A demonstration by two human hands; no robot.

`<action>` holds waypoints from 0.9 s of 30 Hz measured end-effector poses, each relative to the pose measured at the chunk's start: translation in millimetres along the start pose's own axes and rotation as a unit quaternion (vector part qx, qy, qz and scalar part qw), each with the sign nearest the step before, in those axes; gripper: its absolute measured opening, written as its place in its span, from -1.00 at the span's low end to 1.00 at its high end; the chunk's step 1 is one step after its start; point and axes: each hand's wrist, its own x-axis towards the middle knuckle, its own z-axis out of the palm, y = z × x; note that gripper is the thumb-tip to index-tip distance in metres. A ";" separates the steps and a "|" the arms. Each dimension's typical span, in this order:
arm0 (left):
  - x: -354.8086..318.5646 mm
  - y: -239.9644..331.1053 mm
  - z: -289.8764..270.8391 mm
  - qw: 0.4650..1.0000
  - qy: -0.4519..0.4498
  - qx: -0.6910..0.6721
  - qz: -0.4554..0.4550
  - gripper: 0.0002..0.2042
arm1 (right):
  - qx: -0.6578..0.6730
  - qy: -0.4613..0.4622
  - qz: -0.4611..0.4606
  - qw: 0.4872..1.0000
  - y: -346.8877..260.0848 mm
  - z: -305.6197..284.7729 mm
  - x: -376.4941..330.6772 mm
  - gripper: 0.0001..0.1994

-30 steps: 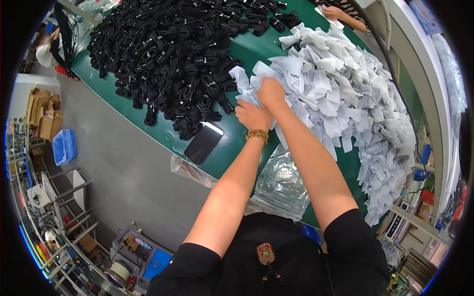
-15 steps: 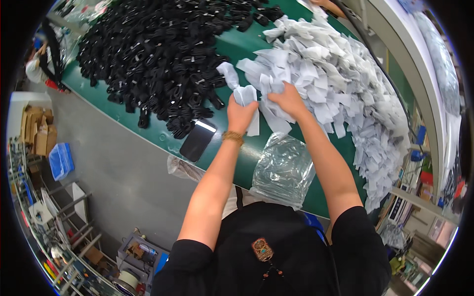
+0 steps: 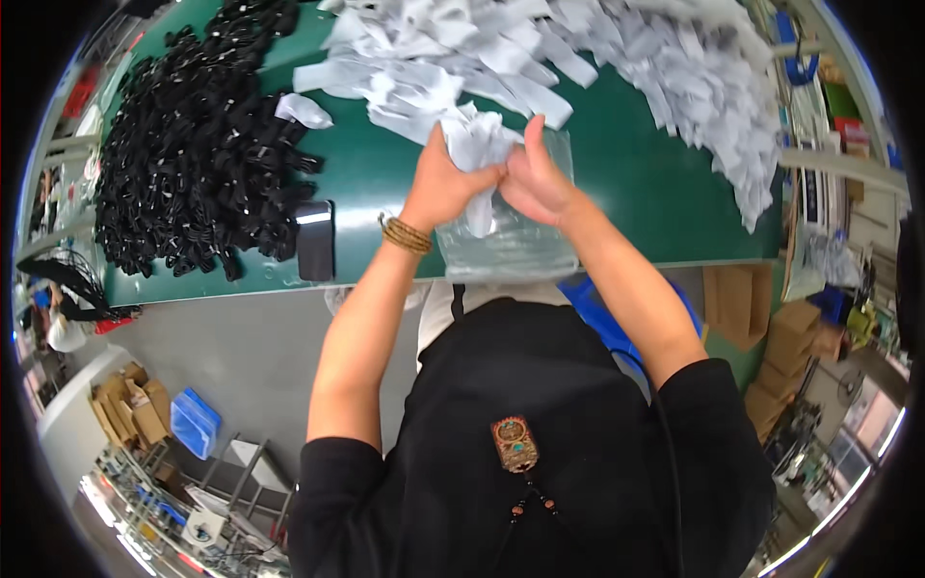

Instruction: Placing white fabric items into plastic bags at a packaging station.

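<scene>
My left hand point(image 3: 445, 185) is closed round a bunch of thin, soft white strips point(image 3: 472, 140), whose loose ends hang below the fingers. Close beside it is my right hand point(image 3: 540, 185), thumb raised and fingers stretched toward the bunch; whether they touch it I cannot tell. Beneath both hands a clear plastic bag point(image 3: 511, 252) lies flat at the table's near edge. A large heap of similar white strips point(image 3: 434, 43) spreads just beyond my hands. One crumpled white piece point(image 3: 303, 111) rests apart, beside the black cables.
Bundled black cables point(image 3: 193, 173) are heaped on the left of the green table point(image 3: 636, 212). A black phone point(image 3: 315, 241) lies near the front edge. More white strips point(image 3: 703, 106) trail down the right side. Cardboard boxes point(image 3: 740, 303) stand below the table at right.
My view has turned, so the table edge now runs nearly level. Both hands have come together above the clear bag. My right hand has left the heap and its thumb is now spread.
</scene>
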 end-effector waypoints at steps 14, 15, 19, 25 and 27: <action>-160.4 9.8 105.0 0.975 -0.187 0.070 -0.099 -0.44 | -0.750 0.018 -0.178 0.637 100.1 -78.8 -250.8 -0.59; -165.7 9.5 117.5 0.971 -0.197 0.071 -0.118 -0.42 | -0.665 0.044 -0.176 0.725 89.6 -67.0 -259.2 -0.56; -171.4 6.1 166.1 0.967 -0.137 -0.012 -0.214 -0.34 | -0.189 0.099 -0.175 0.961 105.0 -33.8 -279.3 -0.40; -205.6 2.7 216.5 0.918 -0.145 0.368 0.040 -0.17 | 0.175 0.158 -0.076 0.969 112.1 -5.2 -305.2 -0.36; -204.9 3.7 216.2 0.847 -0.159 0.495 0.116 -0.03 | 0.164 0.162 -0.094 0.969 112.6 1.1 -310.3 -0.45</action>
